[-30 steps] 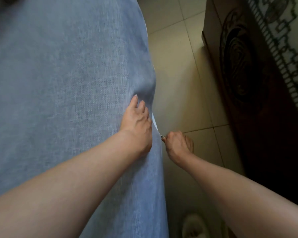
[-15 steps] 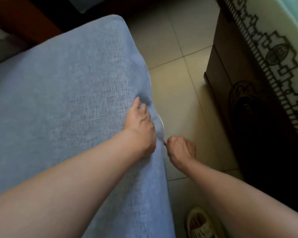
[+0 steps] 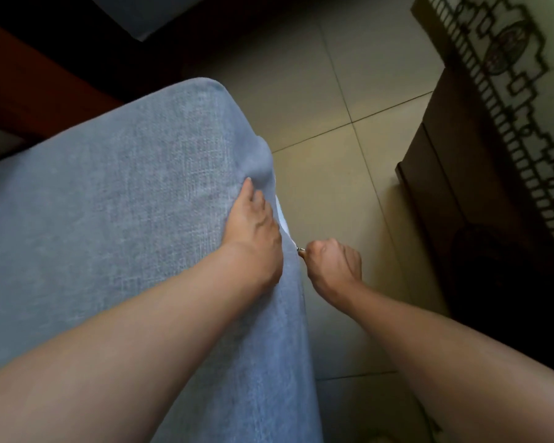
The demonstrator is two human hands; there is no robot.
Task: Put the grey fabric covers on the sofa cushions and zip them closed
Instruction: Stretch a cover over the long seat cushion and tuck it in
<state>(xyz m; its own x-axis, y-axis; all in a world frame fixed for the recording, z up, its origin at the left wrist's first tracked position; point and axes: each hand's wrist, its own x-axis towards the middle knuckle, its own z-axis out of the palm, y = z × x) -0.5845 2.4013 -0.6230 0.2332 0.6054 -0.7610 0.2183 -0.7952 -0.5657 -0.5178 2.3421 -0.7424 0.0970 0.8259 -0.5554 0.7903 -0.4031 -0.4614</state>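
Note:
A large cushion in a grey-blue fabric cover (image 3: 115,203) fills the left half of the view. My left hand (image 3: 256,231) grips the cover at its right edge, bunching the fabric near the corner; its fingertips are hidden over the edge. A strip of white inner cushion (image 3: 282,219) shows in the gap beside that hand. My right hand (image 3: 331,262) is curled just right of the edge and pinches the small metal zip pull (image 3: 300,250).
Beige floor tiles (image 3: 327,129) lie to the right of the cushion. A dark wooden cabinet (image 3: 480,193) with a patterned cloth (image 3: 525,91) on top stands at the right. Reddish-brown wooden furniture (image 3: 29,91) sits at the upper left.
The view has tilted up, showing the cushion's far corner and more floor. Both hands keep their hold at the cover's right edge, with the open gap beside the left hand looking shorter.

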